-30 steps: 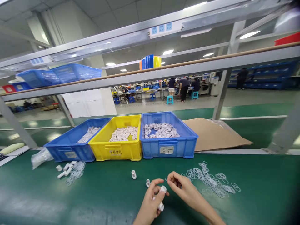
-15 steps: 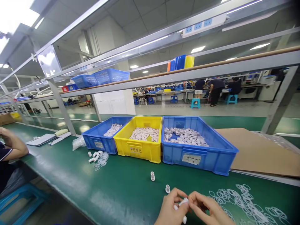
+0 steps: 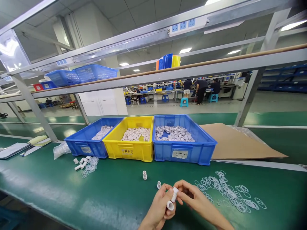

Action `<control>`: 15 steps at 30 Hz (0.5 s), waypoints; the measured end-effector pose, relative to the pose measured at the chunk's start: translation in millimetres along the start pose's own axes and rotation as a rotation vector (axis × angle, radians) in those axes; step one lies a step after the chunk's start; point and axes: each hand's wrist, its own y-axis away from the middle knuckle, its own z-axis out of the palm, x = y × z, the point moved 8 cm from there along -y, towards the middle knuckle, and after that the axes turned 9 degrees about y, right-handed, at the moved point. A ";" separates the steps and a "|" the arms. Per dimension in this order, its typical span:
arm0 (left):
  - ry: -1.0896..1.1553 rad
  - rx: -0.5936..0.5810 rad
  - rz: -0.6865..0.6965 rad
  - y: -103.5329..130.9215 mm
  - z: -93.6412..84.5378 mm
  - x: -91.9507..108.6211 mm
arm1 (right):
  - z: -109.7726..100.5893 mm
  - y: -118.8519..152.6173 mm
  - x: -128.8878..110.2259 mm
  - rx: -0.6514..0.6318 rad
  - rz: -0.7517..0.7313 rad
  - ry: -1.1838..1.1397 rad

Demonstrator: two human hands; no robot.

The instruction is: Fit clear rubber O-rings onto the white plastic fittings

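Observation:
My left hand (image 3: 159, 207) grips a small white plastic tube fitting (image 3: 172, 199) low in the head view, above the green table (image 3: 107, 195). My right hand (image 3: 192, 197) pinches the fitting's upper end with thumb and fingers. Two more white fittings (image 3: 144, 174) (image 3: 158, 184) stand upright on the table just left of my hands. A spread of clear thin rings (image 3: 227, 191) lies to the right of my right hand.
Three bins with white parts stand behind: a blue bin (image 3: 90, 145), a yellow bin (image 3: 130, 150), a blue bin (image 3: 183, 151). Cardboard (image 3: 237, 145) lies at right. Loose fittings and rings (image 3: 85, 163) and a plastic bag (image 3: 59, 149) lie at left. People work far behind.
The camera swung left, then back toward the centre. My hands came together on the white fitting, and my right hand now pinches its top end.

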 end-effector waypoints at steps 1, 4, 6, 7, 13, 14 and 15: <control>0.022 -0.009 -0.005 1.2 1.0 -1.3 | 5.1 0.1 -1.0 -0.037 0.010 -0.046; 0.056 -0.049 -0.046 8.6 1.7 -6.5 | 12.1 -0.2 -2.4 -0.077 0.004 -0.111; 0.055 -0.091 -0.090 16.1 -2.4 -11.9 | 7.6 -2.0 -0.9 -0.039 -0.020 -0.152; 0.053 -0.106 -0.106 20.1 -7.2 -14.8 | 2.8 -3.4 1.8 -0.002 -0.017 -0.175; 0.124 -0.096 -0.124 37.3 -51.0 -31.7 | -15.4 -18.9 16.9 0.132 0.137 0.084; 0.133 -0.091 -0.122 38.3 -54.7 -33.5 | -13.8 -24.0 14.0 0.134 0.144 0.198; 0.139 -0.084 -0.120 38.8 -56.9 -34.8 | -11.1 -29.9 8.7 0.140 0.134 0.325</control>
